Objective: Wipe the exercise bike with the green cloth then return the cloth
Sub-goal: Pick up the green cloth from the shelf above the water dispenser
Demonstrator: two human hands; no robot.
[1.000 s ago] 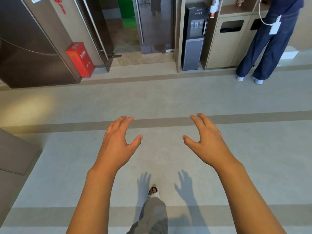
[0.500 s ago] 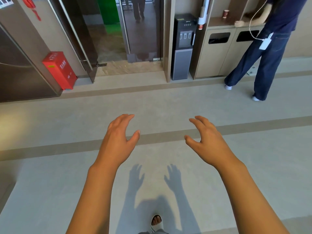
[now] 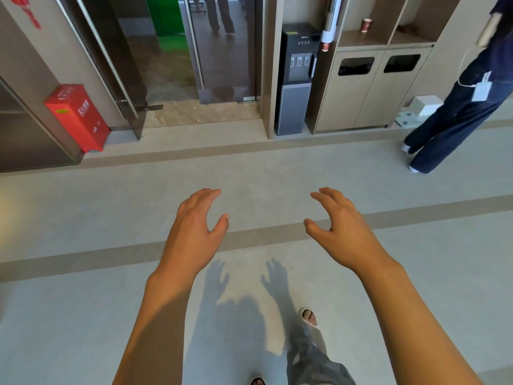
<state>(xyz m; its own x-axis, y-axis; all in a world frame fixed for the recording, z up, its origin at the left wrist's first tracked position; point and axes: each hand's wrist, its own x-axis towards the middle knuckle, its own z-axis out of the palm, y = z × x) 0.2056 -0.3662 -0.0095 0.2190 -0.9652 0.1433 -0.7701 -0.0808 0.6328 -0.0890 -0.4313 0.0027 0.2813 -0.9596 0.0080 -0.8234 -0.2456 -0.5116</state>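
left hand [image 3: 194,226]: held out in front at mid-frame, palm down, fingers loosely curved, thumb apart, grasping nothing
right hand [image 3: 340,226]: same pose beside it, a gap between the two, fingers loosely curved, nothing in it
green cloth: not in view, can't tell where it is
exercise bike: not in view either
floor [image 3: 83,218]: pale grey with darker bands running across; shadows of both hands and arms fall on it below the hands
feet: one foot in an open-toed slipper [image 3: 309,318] forward under the right forearm, grey trouser leg above it; second toe tip just visible at the bottom edge
red box [image 3: 79,116]: on the floor against the wall, far left
glass door [image 3: 222,51]: ahead, standing open, green panel visible behind it
water dispenser [image 3: 295,79]: dark, upright, right of the doorway
bin cabinet [image 3: 372,87]: two dark slots, just right of the dispenser; small red cup [image 3: 366,25] on the shelf above
other person [image 3: 458,112]: far right, dark blue trousers, mid-step, white tag hanging at the hip
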